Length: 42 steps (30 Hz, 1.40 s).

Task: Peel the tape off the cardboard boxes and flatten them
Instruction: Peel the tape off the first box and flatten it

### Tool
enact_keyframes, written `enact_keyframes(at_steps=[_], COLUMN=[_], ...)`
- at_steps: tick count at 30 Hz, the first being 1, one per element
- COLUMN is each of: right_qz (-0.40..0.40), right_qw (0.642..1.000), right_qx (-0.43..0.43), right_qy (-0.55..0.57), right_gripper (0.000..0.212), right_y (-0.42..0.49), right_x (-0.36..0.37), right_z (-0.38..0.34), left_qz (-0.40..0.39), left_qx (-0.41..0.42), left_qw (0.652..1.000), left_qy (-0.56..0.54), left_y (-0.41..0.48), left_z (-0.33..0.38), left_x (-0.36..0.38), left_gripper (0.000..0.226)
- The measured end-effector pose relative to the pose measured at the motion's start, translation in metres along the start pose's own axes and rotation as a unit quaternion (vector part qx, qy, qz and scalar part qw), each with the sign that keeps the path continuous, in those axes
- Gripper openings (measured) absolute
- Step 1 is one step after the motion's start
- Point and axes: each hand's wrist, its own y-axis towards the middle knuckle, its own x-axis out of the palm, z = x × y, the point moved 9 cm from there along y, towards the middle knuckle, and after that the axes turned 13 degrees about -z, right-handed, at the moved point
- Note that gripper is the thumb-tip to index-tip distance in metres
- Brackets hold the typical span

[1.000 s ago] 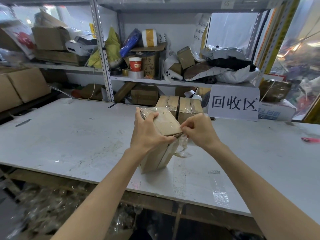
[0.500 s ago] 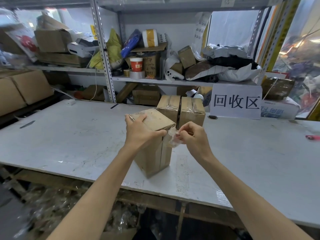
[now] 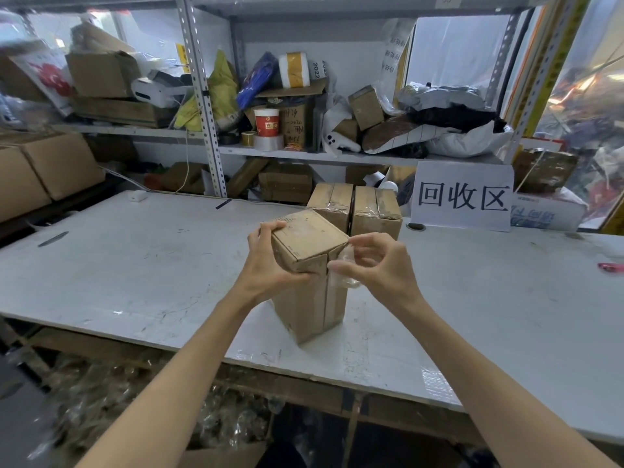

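A tall brown cardboard box (image 3: 312, 268) stands upright on the white table (image 3: 135, 265). My left hand (image 3: 270, 265) grips its top left corner, thumb on the front face. To the right of the box's upper edge, my right hand (image 3: 374, 265) pinches a crumpled wad of clear tape (image 3: 344, 268) that hangs against the box's right side. Two more taped cardboard boxes (image 3: 358, 207) stand side by side just behind.
A white sign with black characters (image 3: 462, 197) leans at the table's back right. Cluttered metal shelves (image 3: 304, 130) rise behind. Large cartons (image 3: 44, 170) sit at far left. A pink item (image 3: 611, 267) lies at the right edge. Plastic scrap fills the space below the table front.
The box has gone from tilted to standing upright on the table. My right hand pulled the clear tape off the top edge and bunched it up beside the box.
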Motion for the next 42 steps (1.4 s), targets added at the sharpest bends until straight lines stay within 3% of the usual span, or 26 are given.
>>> enact_keyframes(at_steps=[4, 6, 9, 11, 14, 18, 23, 26, 30, 31, 33, 37, 42], right_qz=[0.072, 0.045, -0.043, -0.059, -0.002, 0.077, 0.132, 0.099, 0.049, 0.064, 0.09, 0.076, -0.072], right_qw=[0.992, 0.993, 0.991, 0.99, 0.997, 0.993, 0.987, 0.992, 0.991, 0.986, 0.975, 0.96, 0.961], right_qx=[-0.05, -0.058, -0.069, -0.069, -0.053, -0.055, -0.036, -0.036, -0.071, -0.088, -0.124, -0.176, -0.158], right_qy=[-0.089, -0.092, -0.107, -0.106, -0.057, -0.065, -0.09, -0.068, -0.103, -0.129, -0.163, -0.202, -0.217], right_gripper=[0.01, 0.003, 0.007, 0.01, 0.005, 0.021, 0.008, 0.021, 0.066, 0.065, 0.044, 0.009, 0.013], right_y=[-0.005, -0.004, -0.005, -0.008, -0.007, -0.001, 0.007, 0.006, 0.0, -0.001, -0.004, -0.003, 0.005], right_x=[-0.005, -0.004, 0.012, 0.02, 0.011, -0.005, -0.01, 0.001, 0.011, 0.01, 0.008, 0.018, 0.048], right_z=[-0.015, -0.015, -0.016, -0.015, -0.012, -0.021, -0.022, -0.012, -0.015, -0.019, -0.028, -0.038, -0.038], left_qz=[0.068, 0.091, 0.127, 0.118, 0.104, 0.074, 0.004, -0.027, 0.023, 0.032, 0.011, -0.01, 0.047], left_qx=[-0.019, -0.032, -0.096, -0.131, -0.134, -0.123, -0.109, -0.108, -0.089, -0.082, -0.084, -0.115, -0.131], left_qw=[0.997, 0.995, 0.987, 0.983, 0.984, 0.99, 0.992, 0.99, 0.995, 0.996, 0.996, 0.99, 0.99], left_qy=[-0.001, 0.004, -0.028, -0.042, -0.051, -0.019, 0.066, 0.084, 0.043, 0.029, 0.041, 0.086, 0.007], left_y=[-0.007, -0.008, -0.007, -0.003, 0.0, 0.001, 0.006, 0.0, -0.009, -0.011, -0.013, -0.024, -0.02], left_z=[0.001, 0.001, -0.007, -0.013, -0.012, -0.003, 0.01, -0.001, -0.001, 0.0, -0.001, -0.018, -0.027], left_x=[-0.005, -0.009, -0.02, -0.024, -0.025, -0.023, -0.008, 0.002, -0.006, -0.006, -0.001, -0.001, -0.017], left_gripper=[0.105, 0.111, 0.112, 0.118, 0.125, 0.13, 0.142, 0.14, 0.134, 0.131, 0.131, 0.139, 0.134])
